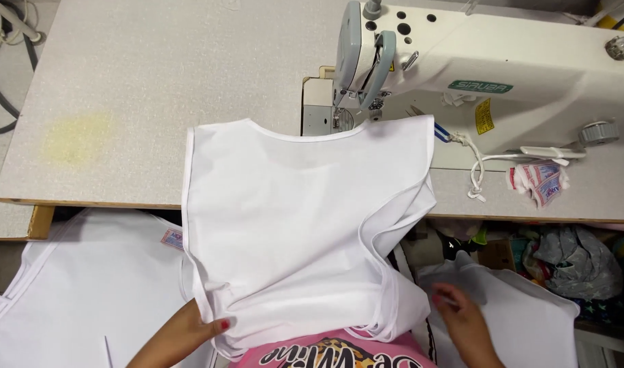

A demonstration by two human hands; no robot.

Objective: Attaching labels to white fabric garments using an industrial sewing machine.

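Table [155, 82], pale grey speckled top, fills the upper half of the frame; yellowish stain [77, 136] at upper left of it. Cream sewing machine [503, 68] at upper right, head and needle area near top centre.

White garment piece [291, 218], sleeveless, bound edges, lies centre frame: its top edge rests on the table just below the needle area, lower part hangs over the table's front edge down toward the person's lap. Neck curve faces the machine.

More white fabric [80, 293] in a heap at lower left, below the table edge, with a small label [172, 239] showing. Another white piece [523, 313] at lower right. Pile of dark crumpled cloth and bags [574, 259] at right under the table edge.

Pink printed shirt [332, 351] of the person at bottom centre.

Left hand [189, 330] at bottom, left of centre: fingers closed on the garment's lower left hem, thumb with red nail on top of the cloth. Right hand [462, 324] at bottom right, beside the garment's lower right corner, resting on the other white piece; fingers loosely curled, blurred, cannot tell if they grip anything.

White cord [475, 170] and a small stack of red-and-white tags [540, 180] on the table at right, below the machine arm. Dark cables [2, 102] at far upper left.
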